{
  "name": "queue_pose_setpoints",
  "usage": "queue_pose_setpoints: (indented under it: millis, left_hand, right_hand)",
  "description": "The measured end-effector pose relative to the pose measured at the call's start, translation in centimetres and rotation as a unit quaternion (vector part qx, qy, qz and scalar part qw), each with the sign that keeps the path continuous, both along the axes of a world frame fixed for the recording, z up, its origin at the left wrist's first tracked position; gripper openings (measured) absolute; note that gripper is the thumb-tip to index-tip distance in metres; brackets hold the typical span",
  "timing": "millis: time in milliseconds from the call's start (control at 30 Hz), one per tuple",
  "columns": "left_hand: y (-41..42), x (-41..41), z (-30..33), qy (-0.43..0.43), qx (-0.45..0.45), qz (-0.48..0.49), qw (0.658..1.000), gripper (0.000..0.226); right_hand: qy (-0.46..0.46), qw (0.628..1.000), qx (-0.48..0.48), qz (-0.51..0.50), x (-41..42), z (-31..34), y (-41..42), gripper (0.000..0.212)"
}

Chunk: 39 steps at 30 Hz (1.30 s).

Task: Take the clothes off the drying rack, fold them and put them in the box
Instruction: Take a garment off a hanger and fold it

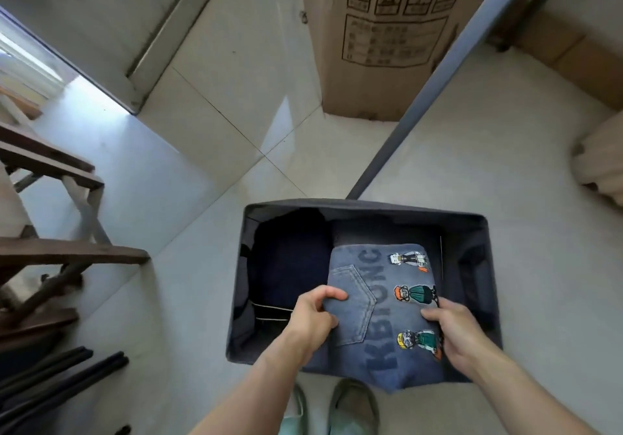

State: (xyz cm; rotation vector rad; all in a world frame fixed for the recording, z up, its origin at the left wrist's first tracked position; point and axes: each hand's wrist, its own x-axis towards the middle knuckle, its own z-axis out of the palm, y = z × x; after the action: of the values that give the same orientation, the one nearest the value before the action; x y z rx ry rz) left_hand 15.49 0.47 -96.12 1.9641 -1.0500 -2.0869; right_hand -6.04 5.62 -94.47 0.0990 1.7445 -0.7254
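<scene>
- The left hand [315,313] and right hand [453,332] each gripped a side of the folded jeans [377,306].
- The jeans sat over the box's [371,206] near right corner, beside dark clothes [291,266].

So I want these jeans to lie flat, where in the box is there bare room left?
Little bare room. The box holds a dark folded garment on its left side. The folded jeans, gripped by the left hand and right hand, cover the middle. A dark strip shows along the right wall, and another between the jeans and the far wall.
</scene>
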Motion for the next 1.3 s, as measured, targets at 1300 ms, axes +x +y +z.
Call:
queue_pose_setpoints:
  millis: [1300]
  left_hand:
    - [-4.2, -6.3, 22.5, 0.06, 0.052, 0.009, 0.997, 0.019]
  right_hand:
    - [0.053, 0.998, -0.039, -0.009, 3.7, 21.0, -4.0, 0.019]
